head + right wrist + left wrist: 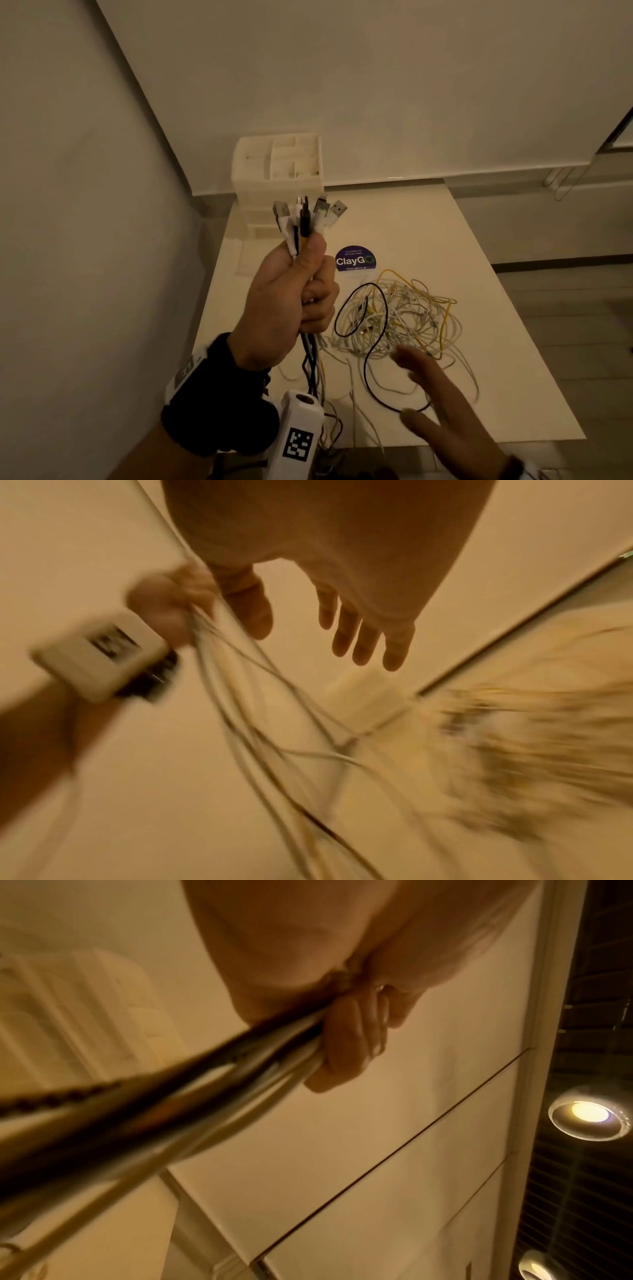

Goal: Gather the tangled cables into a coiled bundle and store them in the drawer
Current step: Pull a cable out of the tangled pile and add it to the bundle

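Note:
My left hand [291,301] is raised above the table's left side and grips a bunch of cable ends [305,219], white, black and yellow, with their plugs sticking up above the fist. The cables [192,1085] run down from the fist toward the wrist camera. A tangled heap of white, yellow and black cables [400,318] lies on the white table [479,260]. My right hand [442,407] hovers open, fingers spread, over the near edge of the heap, blurred. A white drawer organiser [277,178] stands at the table's far left corner.
A round purple sticker [355,258] marks the table between the organiser and the heap. Walls close in on the left and behind. Loose cable strands [329,431] hang over the near table edge. Floor lies to the right of the table.

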